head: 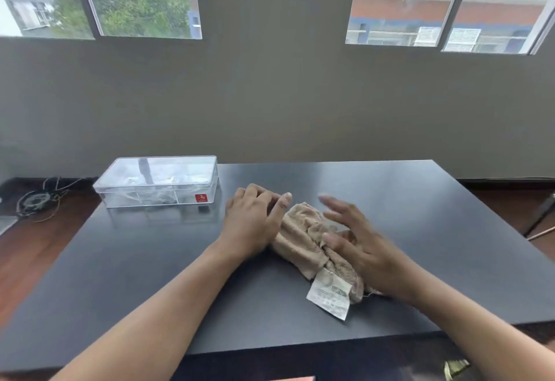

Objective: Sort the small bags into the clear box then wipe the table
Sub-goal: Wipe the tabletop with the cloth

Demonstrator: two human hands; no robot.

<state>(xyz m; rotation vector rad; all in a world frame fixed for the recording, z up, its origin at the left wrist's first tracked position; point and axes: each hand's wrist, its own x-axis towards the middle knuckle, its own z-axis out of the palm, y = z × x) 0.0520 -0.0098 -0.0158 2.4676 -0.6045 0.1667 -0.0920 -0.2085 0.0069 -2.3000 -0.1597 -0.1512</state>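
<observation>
A crumpled beige cloth (303, 239) with a white care label lies on the dark table (420, 230), near its middle. My left hand (253, 221) lies flat on the table, fingers apart, touching the cloth's left end. My right hand (357, 236) rests on the cloth's right part, fingers spread and blurred, thumb pressing into the fabric. The clear box (156, 182) stands at the table's back left with its lid on; small bags show faintly through its walls. A red sticker marks its front right corner.
A grey wall with windows rises behind the table. Coiled wires (39, 197) lie on the wooden floor to the left. A thin rod and a dark leg (540, 224) stand by the right edge. A yellowish object (456, 368) sits below the front edge.
</observation>
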